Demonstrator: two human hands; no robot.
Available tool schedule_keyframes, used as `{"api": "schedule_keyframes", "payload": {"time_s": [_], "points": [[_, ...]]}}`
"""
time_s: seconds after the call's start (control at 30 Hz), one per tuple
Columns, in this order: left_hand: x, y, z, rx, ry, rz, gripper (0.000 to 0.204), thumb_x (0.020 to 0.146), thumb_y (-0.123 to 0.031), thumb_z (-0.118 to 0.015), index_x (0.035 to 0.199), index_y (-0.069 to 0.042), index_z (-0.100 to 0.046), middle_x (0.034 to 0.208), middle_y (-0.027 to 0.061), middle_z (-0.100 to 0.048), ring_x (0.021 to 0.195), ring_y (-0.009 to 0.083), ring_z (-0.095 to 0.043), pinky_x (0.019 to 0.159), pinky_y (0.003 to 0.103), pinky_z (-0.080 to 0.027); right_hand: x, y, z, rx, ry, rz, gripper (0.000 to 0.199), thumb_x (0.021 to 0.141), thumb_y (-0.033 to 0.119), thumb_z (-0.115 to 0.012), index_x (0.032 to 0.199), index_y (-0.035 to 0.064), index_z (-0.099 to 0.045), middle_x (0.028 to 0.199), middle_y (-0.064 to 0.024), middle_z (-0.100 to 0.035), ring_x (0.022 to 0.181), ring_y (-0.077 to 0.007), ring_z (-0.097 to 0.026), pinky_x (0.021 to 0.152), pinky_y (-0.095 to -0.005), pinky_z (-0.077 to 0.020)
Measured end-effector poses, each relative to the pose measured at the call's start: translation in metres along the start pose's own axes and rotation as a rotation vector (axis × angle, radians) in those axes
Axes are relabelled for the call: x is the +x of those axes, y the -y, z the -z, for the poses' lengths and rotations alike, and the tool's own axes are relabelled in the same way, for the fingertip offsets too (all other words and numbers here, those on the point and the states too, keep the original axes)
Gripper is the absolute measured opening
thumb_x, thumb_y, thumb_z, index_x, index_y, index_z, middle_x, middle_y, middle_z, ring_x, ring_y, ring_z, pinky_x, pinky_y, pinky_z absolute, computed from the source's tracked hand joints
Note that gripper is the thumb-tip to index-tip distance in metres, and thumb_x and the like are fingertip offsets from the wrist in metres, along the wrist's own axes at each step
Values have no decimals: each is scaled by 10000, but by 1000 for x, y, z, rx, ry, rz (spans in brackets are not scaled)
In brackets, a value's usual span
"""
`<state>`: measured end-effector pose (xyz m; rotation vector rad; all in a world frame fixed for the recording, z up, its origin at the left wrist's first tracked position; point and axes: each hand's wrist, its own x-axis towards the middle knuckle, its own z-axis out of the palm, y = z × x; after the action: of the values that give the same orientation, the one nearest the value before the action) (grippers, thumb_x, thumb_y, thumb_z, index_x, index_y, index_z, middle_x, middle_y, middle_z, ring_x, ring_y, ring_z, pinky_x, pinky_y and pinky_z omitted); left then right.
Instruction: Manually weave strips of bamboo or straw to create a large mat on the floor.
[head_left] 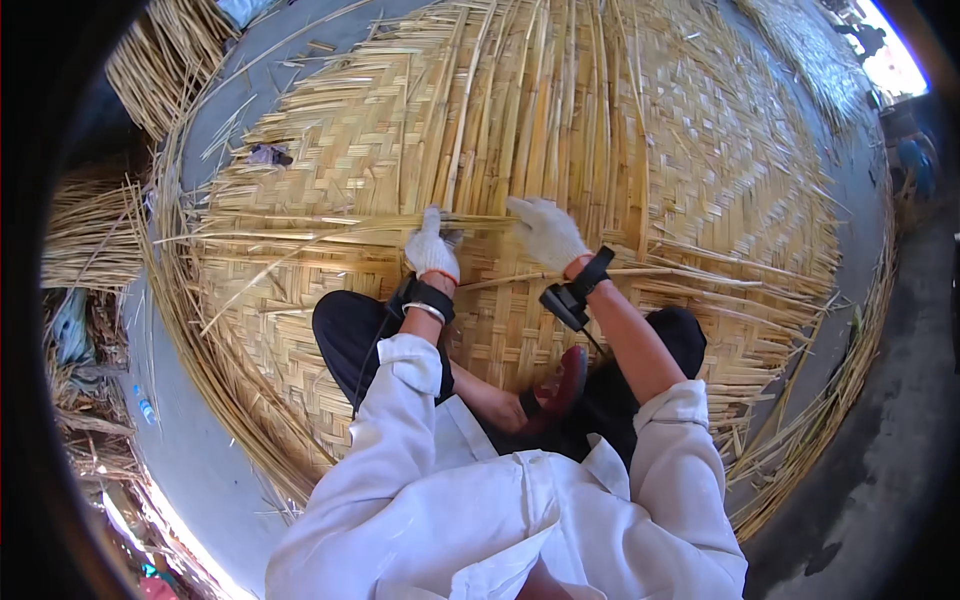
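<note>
I sit on a large mat (720,150) woven from flat, straw-coloured reed strips. My left hand (432,250), in a white knit glove, is closed around crosswise reed strips (340,228) that trail off to the left. Between my hands the strips (478,222) run level over the long upright reeds (535,130). My right hand (548,234), gloved the same way, has its fingers closed at the right end of these strips. The fingertips of both hands are partly hidden.
Loose reeds (245,375) lie curved along the mat's left edge, and more (830,420) lie at the right. Bundles of reeds (90,240) stand at the far left. A small purple cloth (268,155) rests on the mat. Grey floor (190,470) surrounds it.
</note>
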<state>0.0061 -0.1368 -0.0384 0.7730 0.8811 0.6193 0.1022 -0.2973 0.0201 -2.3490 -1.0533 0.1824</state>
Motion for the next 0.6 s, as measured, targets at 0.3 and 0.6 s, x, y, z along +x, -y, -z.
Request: {"api": "schedule_keyframes", "payload": {"time_s": [0.3,0.6], "points": [[21,-60,-31,915,473,-318,290,841,-129,-547,1088,18,-577,957,89,-621,821,137,-602,689,258,-512,33,25,-20,-39,-129,-249,237,790,288,-545,727,77,-631,693,-129,-604,665,-326,-589,607,-412,-464],[109,-28,-98,1712,752,-475,509,796,-329,-537,1138,48,-513,1066,191,-597,964,318,-577,823,359,-452,11,17,-11,230,-390,-239,256,775,239,-603,632,39,-528,629,-155,-523,595,-340,-531,536,-411,-411]]}}
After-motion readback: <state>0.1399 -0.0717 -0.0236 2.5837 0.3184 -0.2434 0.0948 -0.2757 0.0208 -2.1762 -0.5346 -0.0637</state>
